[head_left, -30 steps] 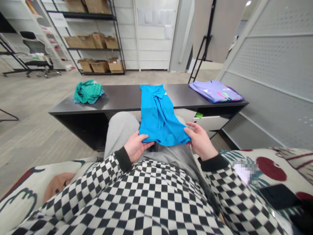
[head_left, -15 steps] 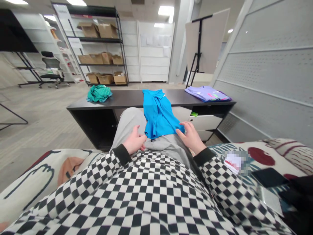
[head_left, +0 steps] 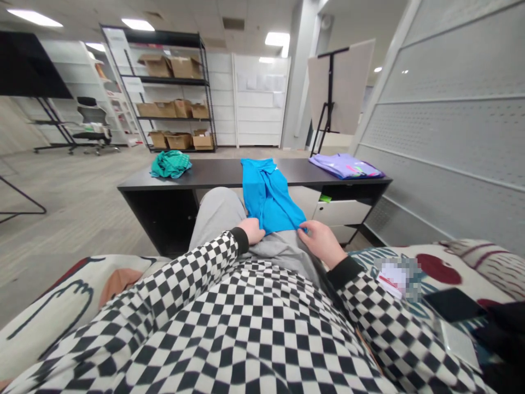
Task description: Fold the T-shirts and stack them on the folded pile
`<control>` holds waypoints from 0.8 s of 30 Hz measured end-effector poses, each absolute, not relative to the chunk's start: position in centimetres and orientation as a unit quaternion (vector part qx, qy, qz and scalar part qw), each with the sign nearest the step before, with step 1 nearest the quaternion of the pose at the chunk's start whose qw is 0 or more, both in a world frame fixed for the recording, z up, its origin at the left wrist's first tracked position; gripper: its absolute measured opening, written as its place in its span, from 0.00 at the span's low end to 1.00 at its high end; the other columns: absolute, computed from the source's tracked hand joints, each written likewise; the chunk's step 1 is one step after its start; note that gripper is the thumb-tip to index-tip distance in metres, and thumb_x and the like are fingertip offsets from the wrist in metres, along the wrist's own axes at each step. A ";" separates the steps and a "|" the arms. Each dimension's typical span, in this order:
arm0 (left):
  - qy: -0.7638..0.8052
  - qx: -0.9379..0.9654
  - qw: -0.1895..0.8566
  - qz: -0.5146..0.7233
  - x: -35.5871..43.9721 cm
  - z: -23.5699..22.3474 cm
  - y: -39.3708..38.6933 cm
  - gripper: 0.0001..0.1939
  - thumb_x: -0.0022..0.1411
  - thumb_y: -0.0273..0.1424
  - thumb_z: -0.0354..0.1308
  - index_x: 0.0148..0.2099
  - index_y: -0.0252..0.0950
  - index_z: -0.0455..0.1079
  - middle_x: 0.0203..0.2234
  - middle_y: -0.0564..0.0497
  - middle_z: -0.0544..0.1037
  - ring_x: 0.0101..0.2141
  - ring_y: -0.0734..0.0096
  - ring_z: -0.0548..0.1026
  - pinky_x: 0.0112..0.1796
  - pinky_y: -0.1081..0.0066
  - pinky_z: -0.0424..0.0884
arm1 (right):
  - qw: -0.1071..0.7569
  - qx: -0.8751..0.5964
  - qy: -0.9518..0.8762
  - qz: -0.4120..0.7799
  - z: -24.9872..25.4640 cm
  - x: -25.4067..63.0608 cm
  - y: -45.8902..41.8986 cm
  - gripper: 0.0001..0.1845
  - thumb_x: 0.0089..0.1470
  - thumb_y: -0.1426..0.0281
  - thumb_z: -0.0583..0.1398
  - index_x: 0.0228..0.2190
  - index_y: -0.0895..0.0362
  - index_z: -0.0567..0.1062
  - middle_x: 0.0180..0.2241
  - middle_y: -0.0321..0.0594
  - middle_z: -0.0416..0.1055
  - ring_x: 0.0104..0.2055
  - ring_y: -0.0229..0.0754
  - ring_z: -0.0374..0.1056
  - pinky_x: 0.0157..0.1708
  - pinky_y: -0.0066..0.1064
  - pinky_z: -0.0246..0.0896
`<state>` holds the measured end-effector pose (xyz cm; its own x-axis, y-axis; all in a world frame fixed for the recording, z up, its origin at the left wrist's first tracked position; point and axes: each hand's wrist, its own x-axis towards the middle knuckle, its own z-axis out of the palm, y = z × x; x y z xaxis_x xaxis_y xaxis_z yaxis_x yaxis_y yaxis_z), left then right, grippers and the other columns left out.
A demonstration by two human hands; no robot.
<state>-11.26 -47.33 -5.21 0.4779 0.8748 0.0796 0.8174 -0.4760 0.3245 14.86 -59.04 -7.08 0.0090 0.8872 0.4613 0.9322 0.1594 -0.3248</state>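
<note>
A bright blue polo shirt (head_left: pixel 267 196) lies lengthwise, hanging from the dark table's edge down onto my lap. My left hand (head_left: pixel 251 230) grips the shirt's near left edge, and my right hand (head_left: pixel 322 244) pinches its near right corner. Checkered sleeves cover both my arms. My grey-trousered knee (head_left: pixel 218 214) rises just left of the shirt. A crumpled green garment (head_left: pixel 170 164) sits on the dark table (head_left: pixel 213 175) to the left, and a folded lilac shirt (head_left: pixel 344 166) lies to the right.
A white drawer unit (head_left: pixel 341 212) stands under the table's right end, beside a perforated grey partition (head_left: pixel 447 131). A patterned cushion (head_left: pixel 438 262) on my right holds a black phone (head_left: pixel 453 305). Metal shelving with cardboard boxes (head_left: pixel 174 90) stands behind.
My view has tilted upward and the room appears farther off. Both hands have moved in and down, still at the shirt's near end, and the shirt looks narrower there.
</note>
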 end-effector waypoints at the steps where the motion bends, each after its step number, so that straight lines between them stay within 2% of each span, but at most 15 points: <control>1: 0.495 0.852 0.121 0.119 -11.4 -5.3 -47.2 0.07 0.67 0.33 0.65 0.37 0.36 0.81 0.39 0.37 0.87 0.43 0.50 0.85 0.40 0.64 0.73 | 0.298 -0.642 -0.705 -0.044 -7.1 14.9 -59.0 0.12 0.68 0.66 0.62 0.43 0.55 0.86 0.46 0.51 0.86 0.52 0.58 0.81 0.57 0.46 0.72; 4: 0.481 0.859 0.110 0.140 -11.7 -4.6 -47.3 0.09 0.69 0.31 0.61 0.34 0.38 0.78 0.38 0.39 0.86 0.43 0.52 0.84 0.41 0.64 0.71 | 0.333 -0.632 -0.698 -0.047 -6.9 14.8 -58.6 0.14 0.68 0.65 0.61 0.43 0.56 0.87 0.46 0.51 0.86 0.51 0.58 0.81 0.57 0.46 0.72; 6: 0.468 0.862 0.099 0.165 -11.7 -3.5 -47.6 0.13 0.71 0.33 0.59 0.32 0.39 0.76 0.35 0.41 0.85 0.41 0.53 0.83 0.39 0.63 0.69 | 0.373 -0.634 -0.677 -0.035 -6.2 14.5 -58.3 0.14 0.67 0.64 0.62 0.43 0.56 0.87 0.46 0.51 0.86 0.51 0.58 0.81 0.57 0.46 0.72; 8: 0.455 0.865 0.087 0.194 -11.6 -2.0 -47.8 0.15 0.73 0.36 0.58 0.32 0.39 0.75 0.33 0.42 0.84 0.39 0.54 0.81 0.38 0.62 0.67 | 0.423 -0.641 -0.641 0.004 -5.2 14.1 -57.9 0.15 0.66 0.61 0.63 0.43 0.56 0.87 0.45 0.49 0.87 0.46 0.55 0.81 0.52 0.44 0.73; 11: 0.438 0.865 0.067 0.237 -10.8 -0.2 -48.0 0.16 0.75 0.38 0.55 0.34 0.39 0.74 0.33 0.43 0.82 0.38 0.55 0.79 0.38 0.62 0.66 | 0.496 -0.639 -0.583 0.073 -3.3 13.4 -56.9 0.17 0.64 0.56 0.64 0.41 0.56 0.86 0.38 0.45 0.86 0.36 0.50 0.79 0.40 0.40 0.72; 14: 0.398 0.876 0.073 0.262 -9.4 -0.1 -48.6 0.15 0.76 0.37 0.53 0.36 0.39 0.73 0.34 0.43 0.81 0.39 0.56 0.78 0.40 0.61 0.67 | 0.549 -0.616 -0.558 0.088 -1.6 12.7 -55.8 0.17 0.63 0.55 0.64 0.38 0.56 0.85 0.33 0.43 0.84 0.34 0.49 0.77 0.37 0.38 0.70; 16: 0.364 0.891 0.094 0.254 -8.3 -1.2 -49.1 0.13 0.75 0.37 0.55 0.36 0.39 0.72 0.34 0.44 0.80 0.38 0.56 0.78 0.41 0.61 0.68 | 0.559 -0.605 -0.562 0.079 -0.9 12.3 -55.2 0.17 0.64 0.56 0.63 0.39 0.57 0.84 0.34 0.44 0.83 0.34 0.48 0.76 0.37 0.38 0.70; 19: 0.330 0.906 0.128 0.233 -7.5 -3.5 -50.0 0.08 0.70 0.37 0.65 0.40 0.39 0.74 0.39 0.43 0.81 0.41 0.54 0.80 0.45 0.60 0.72 | 0.500 -0.587 -0.636 0.012 -1.1 11.8 -54.8 0.12 0.66 0.62 0.63 0.41 0.56 0.84 0.38 0.46 0.84 0.39 0.49 0.78 0.43 0.40 0.71; 22: 0.321 0.901 0.168 0.237 -8.2 -5.4 -50.4 0.09 0.67 0.36 0.68 0.45 0.39 0.75 0.43 0.43 0.82 0.45 0.54 0.80 0.50 0.60 0.73 | 0.336 -0.536 -0.774 -0.037 -2.3 11.6 -55.2 0.07 0.64 0.71 0.63 0.38 0.54 0.84 0.42 0.46 0.83 0.47 0.51 0.77 0.53 0.41 0.70; 24: 0.335 0.888 0.203 0.242 -9.2 -6.2 -50.1 0.05 0.68 0.34 0.66 0.43 0.40 0.75 0.38 0.46 0.81 0.41 0.56 0.79 0.48 0.61 0.74 | 0.245 -0.514 -0.821 -0.040 -3.1 11.5 -55.7 0.06 0.63 0.73 0.64 0.37 0.53 0.83 0.43 0.45 0.83 0.48 0.51 0.77 0.54 0.40 0.69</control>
